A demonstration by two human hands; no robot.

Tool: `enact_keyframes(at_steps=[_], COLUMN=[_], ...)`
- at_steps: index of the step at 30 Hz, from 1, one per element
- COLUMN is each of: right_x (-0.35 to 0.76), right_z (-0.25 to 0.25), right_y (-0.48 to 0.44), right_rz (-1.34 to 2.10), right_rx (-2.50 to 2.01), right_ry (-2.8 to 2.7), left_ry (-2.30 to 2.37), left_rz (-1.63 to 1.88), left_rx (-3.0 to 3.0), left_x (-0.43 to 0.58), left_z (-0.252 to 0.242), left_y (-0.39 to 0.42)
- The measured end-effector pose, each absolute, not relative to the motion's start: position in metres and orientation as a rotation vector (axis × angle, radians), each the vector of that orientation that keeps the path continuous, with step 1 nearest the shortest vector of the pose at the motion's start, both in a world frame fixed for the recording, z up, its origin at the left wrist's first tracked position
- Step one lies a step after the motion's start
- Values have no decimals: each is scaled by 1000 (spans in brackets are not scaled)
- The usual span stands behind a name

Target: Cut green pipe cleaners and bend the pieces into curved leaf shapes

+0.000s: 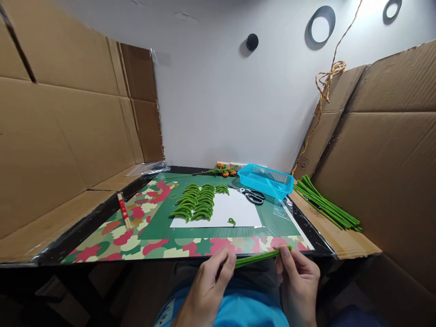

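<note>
Closest to me, the left hand point(211, 286) and right hand point(298, 274) each pinch an end of some straight green stems point(257, 259), both grips clamped, at the table's point(318, 234) near edge. Curved green pieces point(204, 205) fill two long columns; a third is short, so the work seems well along, unfinished. A straight bundle point(330, 209) remains. White sheet point(238, 206) offers room rightward, up to the scissors point(250, 193); cardboard walls point(391, 159) bound both sides.

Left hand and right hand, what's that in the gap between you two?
A slim bundle of green strands stretches from the left hand to the right hand. The head view shows it.
</note>
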State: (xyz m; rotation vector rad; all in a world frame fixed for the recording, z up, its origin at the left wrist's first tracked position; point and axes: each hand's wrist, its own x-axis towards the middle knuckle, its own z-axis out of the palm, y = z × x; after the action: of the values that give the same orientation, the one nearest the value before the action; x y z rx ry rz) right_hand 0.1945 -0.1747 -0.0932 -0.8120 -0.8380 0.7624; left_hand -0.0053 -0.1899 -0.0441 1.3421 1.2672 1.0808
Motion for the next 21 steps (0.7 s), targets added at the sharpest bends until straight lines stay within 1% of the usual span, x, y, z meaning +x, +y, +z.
enact_keyframes(at_steps=[2, 4, 8, 12, 16, 21], right_x=[191, 186, 182, 184, 185, 181], right_z=[-90, -85, -79, -83, -88, -83], right_y=[-175, -175, -174, -172, -172, -173], right_rz=[804, 824, 840, 843, 798, 828], right_rx=[-784, -768, -805, -904, -977, -965], right_ry=[-801, -763, -705, -715, -720, -666], left_ry=[1148, 1084, 1088, 1049, 1025, 1015], left_rz=[1044, 1085, 1165, 1227, 1228, 1184], left_rx=[1561, 1615, 1591, 1524, 1453, 1449], left_x=[-7, -6, -2, -2, -6, -8], left_z=[-37, -34, -34, -36, -37, -39], left_y=[-181, -173, -160, -149, -142, -140])
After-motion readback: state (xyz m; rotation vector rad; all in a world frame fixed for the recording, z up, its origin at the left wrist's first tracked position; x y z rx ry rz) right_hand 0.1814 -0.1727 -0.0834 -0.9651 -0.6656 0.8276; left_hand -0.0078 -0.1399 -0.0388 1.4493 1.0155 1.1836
